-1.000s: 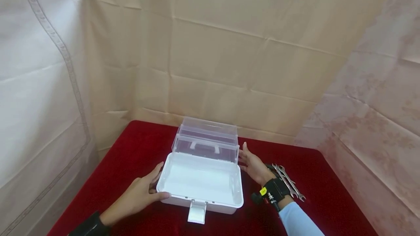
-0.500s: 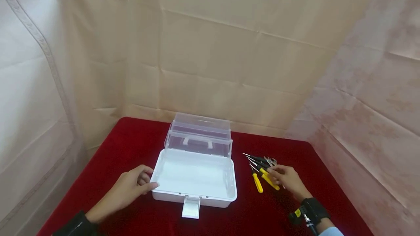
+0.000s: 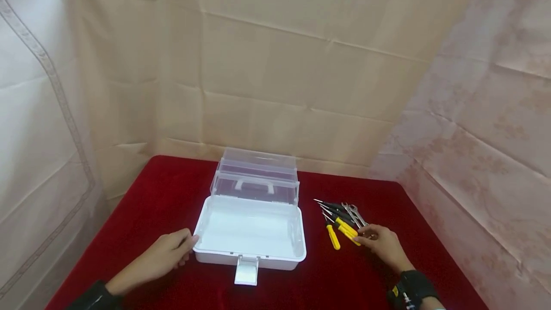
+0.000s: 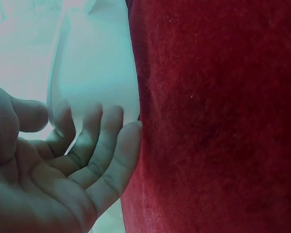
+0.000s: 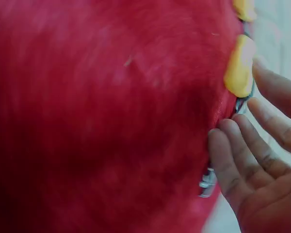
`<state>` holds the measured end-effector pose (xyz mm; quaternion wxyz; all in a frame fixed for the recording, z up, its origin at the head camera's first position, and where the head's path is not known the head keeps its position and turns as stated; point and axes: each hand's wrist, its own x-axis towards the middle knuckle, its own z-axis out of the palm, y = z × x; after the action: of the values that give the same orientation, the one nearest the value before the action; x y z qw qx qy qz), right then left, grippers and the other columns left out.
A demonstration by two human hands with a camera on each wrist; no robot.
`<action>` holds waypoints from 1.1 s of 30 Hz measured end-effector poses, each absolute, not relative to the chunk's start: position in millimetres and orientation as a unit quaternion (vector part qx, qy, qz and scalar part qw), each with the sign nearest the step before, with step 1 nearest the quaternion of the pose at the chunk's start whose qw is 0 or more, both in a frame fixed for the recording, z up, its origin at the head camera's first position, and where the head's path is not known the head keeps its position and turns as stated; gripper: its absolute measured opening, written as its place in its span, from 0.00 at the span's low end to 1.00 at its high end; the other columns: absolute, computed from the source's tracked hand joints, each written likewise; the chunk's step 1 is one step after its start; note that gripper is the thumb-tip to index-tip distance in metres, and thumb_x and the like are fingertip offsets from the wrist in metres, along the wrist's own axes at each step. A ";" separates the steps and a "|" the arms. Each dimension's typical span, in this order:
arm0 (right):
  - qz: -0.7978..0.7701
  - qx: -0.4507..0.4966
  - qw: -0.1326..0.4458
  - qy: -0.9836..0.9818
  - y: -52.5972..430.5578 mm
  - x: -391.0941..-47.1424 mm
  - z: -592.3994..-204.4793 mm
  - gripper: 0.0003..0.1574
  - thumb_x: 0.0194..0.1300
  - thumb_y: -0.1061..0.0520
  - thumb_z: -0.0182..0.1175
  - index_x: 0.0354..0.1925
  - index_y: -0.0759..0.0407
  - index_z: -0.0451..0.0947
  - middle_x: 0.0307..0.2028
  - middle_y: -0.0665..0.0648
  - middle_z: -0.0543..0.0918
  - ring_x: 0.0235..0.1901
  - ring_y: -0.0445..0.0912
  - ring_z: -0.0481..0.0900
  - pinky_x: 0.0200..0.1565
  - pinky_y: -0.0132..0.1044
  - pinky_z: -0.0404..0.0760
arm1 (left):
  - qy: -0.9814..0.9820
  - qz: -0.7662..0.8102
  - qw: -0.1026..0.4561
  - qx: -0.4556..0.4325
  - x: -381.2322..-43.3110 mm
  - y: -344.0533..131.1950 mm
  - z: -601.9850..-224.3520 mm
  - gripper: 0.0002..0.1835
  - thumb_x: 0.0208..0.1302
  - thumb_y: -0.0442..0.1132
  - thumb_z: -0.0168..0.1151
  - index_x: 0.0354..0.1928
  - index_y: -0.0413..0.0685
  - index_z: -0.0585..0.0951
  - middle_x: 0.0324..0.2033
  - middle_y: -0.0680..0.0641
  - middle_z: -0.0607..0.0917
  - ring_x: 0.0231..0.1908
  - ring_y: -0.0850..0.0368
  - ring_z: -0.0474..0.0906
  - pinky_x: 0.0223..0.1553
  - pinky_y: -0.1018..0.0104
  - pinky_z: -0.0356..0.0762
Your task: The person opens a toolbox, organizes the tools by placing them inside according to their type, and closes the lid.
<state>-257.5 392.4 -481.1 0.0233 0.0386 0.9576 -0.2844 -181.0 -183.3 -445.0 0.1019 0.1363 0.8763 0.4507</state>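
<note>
An opened white plastic toolbox with a clear, tiered lid stands on the red cloth. My left hand is at its front left corner, thumb at the rim and bent fingers along the outer wall, as the left wrist view shows. To the right of the box lie several screwdrivers, some with a yellow handle, and wrenches. Over the near ends of the wrenches is my right hand, its fingers slightly bent and spread from the thumb. In the right wrist view, its thumb is beside a yellow screwdriver handle.
Red cloth covers the table. A beige curtain hangs behind it, with a white one at the left and a patterned one at the right. The box's front latch hangs outward.
My right hand has left the box's right side and moved right and nearer, to the tools, uncovering the screwdrivers. My left hand has slid a little outward at the box's corner.
</note>
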 end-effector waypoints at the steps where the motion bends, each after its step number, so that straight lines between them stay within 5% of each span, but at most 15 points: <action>1: -0.249 0.014 0.012 0.968 389.5 -259.5 -478.4 0.28 0.53 0.36 0.69 0.42 0.54 0.83 0.34 0.50 0.82 0.31 0.44 0.78 0.31 0.38 0.77 | 0.874 0.454 0.105 0.137 -180.4 -182.5 -445.1 0.18 0.74 0.52 0.51 0.35 0.44 0.71 0.23 0.47 0.77 0.23 0.55 0.74 0.24 0.64 0.75; 9: -0.134 0.024 -0.065 0.989 398.0 -265.1 -463.8 0.17 0.63 0.50 0.65 0.41 0.63 0.83 0.33 0.57 0.82 0.30 0.50 0.78 0.30 0.46 0.76 | 0.868 0.460 0.099 0.159 -179.9 -175.8 -448.5 0.19 0.78 0.51 0.44 0.34 0.43 0.70 0.22 0.48 0.76 0.21 0.56 0.74 0.21 0.63 0.75; 14: -0.145 0.063 -0.027 0.987 412.8 -264.2 -463.2 0.16 0.59 0.54 0.67 0.42 0.63 0.83 0.37 0.62 0.84 0.33 0.54 0.81 0.31 0.49 0.76 | 0.861 0.469 0.102 0.169 -179.7 -176.4 -447.5 0.19 0.78 0.50 0.43 0.35 0.43 0.69 0.21 0.48 0.76 0.20 0.57 0.74 0.21 0.63 0.75; 33: -0.148 0.067 0.061 0.985 412.1 -271.2 -467.8 0.19 0.50 0.51 0.71 0.36 0.63 0.78 0.29 0.53 0.80 0.28 0.47 0.74 0.32 0.43 0.73 | 0.881 0.443 0.090 0.137 -187.8 -179.1 -447.5 0.18 0.75 0.53 0.48 0.33 0.47 0.72 0.21 0.50 0.77 0.19 0.56 0.75 0.23 0.65 0.74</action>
<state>-271.2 412.1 -467.8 0.0613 0.0667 0.9848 -0.1484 -187.8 -179.1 -447.5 0.0901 0.1366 0.8813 0.4434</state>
